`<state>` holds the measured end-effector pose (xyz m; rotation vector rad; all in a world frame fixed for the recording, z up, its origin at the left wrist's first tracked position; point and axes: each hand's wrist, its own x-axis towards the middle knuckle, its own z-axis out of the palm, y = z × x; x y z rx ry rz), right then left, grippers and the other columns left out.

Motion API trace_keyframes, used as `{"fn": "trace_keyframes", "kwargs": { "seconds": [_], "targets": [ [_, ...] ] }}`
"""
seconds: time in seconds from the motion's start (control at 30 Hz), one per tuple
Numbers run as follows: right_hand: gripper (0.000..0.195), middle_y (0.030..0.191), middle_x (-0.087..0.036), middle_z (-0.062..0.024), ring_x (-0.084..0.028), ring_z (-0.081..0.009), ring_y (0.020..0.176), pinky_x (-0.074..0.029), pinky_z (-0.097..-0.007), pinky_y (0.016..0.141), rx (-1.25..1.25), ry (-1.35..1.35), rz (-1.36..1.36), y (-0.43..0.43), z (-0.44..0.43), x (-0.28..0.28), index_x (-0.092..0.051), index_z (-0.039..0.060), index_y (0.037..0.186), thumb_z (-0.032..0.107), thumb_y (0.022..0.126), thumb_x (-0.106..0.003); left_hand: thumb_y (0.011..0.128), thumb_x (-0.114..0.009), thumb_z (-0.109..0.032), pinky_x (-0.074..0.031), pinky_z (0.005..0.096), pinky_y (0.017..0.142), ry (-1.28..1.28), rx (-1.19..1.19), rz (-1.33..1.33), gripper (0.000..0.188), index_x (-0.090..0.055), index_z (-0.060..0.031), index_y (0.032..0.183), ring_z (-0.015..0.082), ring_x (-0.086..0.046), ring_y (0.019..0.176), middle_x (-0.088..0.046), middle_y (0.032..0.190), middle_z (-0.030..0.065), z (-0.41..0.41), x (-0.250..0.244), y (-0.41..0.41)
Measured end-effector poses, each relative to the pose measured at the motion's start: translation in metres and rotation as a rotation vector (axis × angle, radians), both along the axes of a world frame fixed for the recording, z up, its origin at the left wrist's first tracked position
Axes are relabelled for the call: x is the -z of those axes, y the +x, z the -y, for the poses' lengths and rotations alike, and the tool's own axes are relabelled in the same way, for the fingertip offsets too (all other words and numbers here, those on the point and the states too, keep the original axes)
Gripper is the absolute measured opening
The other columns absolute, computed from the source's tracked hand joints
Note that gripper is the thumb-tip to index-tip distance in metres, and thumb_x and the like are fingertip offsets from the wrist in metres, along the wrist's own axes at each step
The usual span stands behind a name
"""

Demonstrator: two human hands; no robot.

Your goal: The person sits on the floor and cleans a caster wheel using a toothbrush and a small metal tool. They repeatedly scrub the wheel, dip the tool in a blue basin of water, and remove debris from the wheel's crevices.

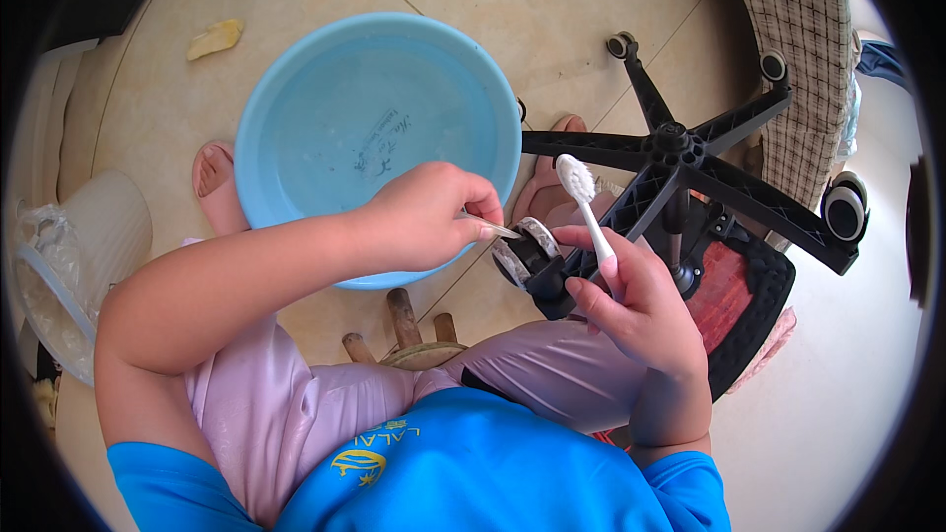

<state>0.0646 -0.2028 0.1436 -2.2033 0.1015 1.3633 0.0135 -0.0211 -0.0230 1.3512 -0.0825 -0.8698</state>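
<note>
My left hand pinches a thin, pale stick, its tip at a dirty twin-wheel caster. This caster sits at the end of one leg of a black swivel-chair base, which is upside down. In my right hand is a white and pink toothbrush, bristles upward. The right thumb and index finger also straddle the leg's end beside the caster. Left of the chair, a round light-blue basin holds water. The chair seat, black with a worn red patch, lies below the base.
Other casters stick out on the base's far legs. A wooden stool is between my legs. Yellowish scrap lies on the tiled floor. At left is a whitish bin with a plastic bag; checked fabric hangs at right.
</note>
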Motion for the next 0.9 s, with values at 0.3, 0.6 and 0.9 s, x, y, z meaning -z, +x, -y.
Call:
{"fn": "trace_keyframes", "kwargs": {
  "seconds": [0.3, 0.6, 0.9],
  "targets": [
    [0.039, 0.061, -0.046, 0.0076, -0.048, -0.0007, 0.055, -0.039, -0.0189, 0.052, 0.027, -0.011, -0.005, 0.0, -0.001, -0.001, -0.057, 0.0002, 0.129, 0.003, 0.09, -0.061, 0.082, -0.063, -0.007, -0.051, 0.0441, 0.065, 0.284, -0.203, 0.551, 0.007, -0.065, -0.0081, 0.089, 0.0306, -0.066, 0.079, -0.067, 0.085, 0.0071, 0.003, -0.005, -0.01],
    [0.04, 0.063, -0.048, 0.0068, -0.049, -0.0007, 0.056, -0.04, -0.0189, 0.053, 0.05, -0.012, 0.003, 0.0, 0.001, -0.001, -0.057, 0.0005, 0.13, 0.002, 0.09, -0.06, 0.082, -0.068, -0.005, -0.049, 0.0395, 0.058, 0.319, -0.263, 0.689, 0.01, -0.064, -0.0081, 0.09, 0.0288, -0.065, 0.073, -0.066, 0.086, 0.006, -0.005, 0.003, -0.012],
    [0.041, 0.065, -0.049, 0.0078, -0.047, -0.001, 0.055, -0.038, -0.0183, 0.051, 0.054, 0.022, 0.048, -0.003, -0.001, -0.009, -0.056, 0.0006, 0.13, -0.001, 0.09, -0.058, 0.081, -0.068, -0.003, -0.05, 0.0376, 0.06, 0.488, -0.378, 0.672, 0.011, -0.066, -0.0068, 0.092, 0.0274, -0.065, 0.071, -0.067, 0.086, 0.0073, -0.067, -0.033, -0.015]
  ]
}}
